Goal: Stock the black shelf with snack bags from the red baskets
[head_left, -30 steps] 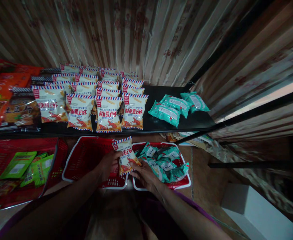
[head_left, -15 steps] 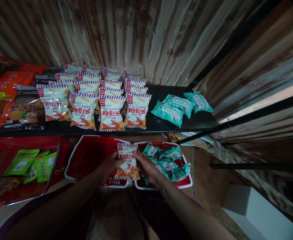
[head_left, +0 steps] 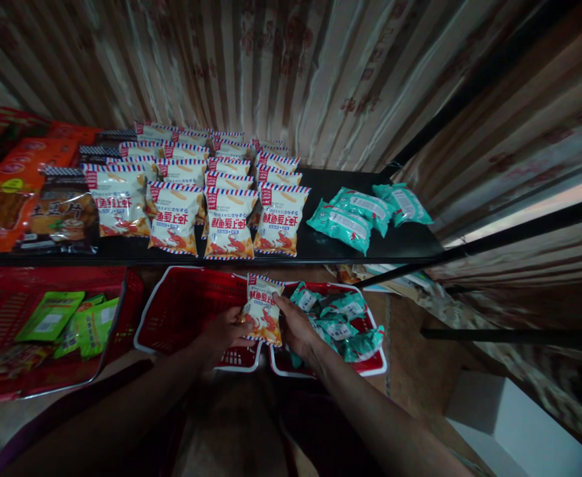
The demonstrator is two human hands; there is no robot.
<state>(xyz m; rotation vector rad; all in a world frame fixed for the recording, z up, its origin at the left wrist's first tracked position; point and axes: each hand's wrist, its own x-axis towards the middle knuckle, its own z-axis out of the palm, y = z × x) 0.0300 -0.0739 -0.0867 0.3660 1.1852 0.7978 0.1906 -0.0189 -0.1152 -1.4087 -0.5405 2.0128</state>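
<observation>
The person is holding one shrimp-cracker bag (head_left: 263,318) between both hands, just below the front edge of the black shelf (head_left: 320,182) and over the spot where the rims of two small red baskets meet. The left hand (head_left: 224,331) is curling its fingers around the bag's lower left edge, and the right hand (head_left: 295,328) is pinching the right edge between thumb and fingers, so both are gripping the bag. The bag is standing nearly upright with its printed front facing the camera, tilting slightly. The left small basket (head_left: 186,298) is showing only its red mesh floor, while the right small basket (head_left: 377,368) is holding a loose pile of teal packets (head_left: 343,324), which the right hand's back is lying just beside. On the shelf, matching cracker bags (head_left: 228,222) are lying in overlapping rows from the front edge back toward the striped curtain (head_left: 295,79). Three more teal packets, the shelf's teal trio (head_left: 365,212), are lying near the shelf's right end, apart from the rows. Orange and dark snack bags (head_left: 57,212) are filling the shelf's left end. A larger red basket (head_left: 2,298) is sitting under the left end, with green packets (head_left: 49,315) lying in it. A white box (head_left: 514,424) is sitting on the floor at the lower right.
</observation>
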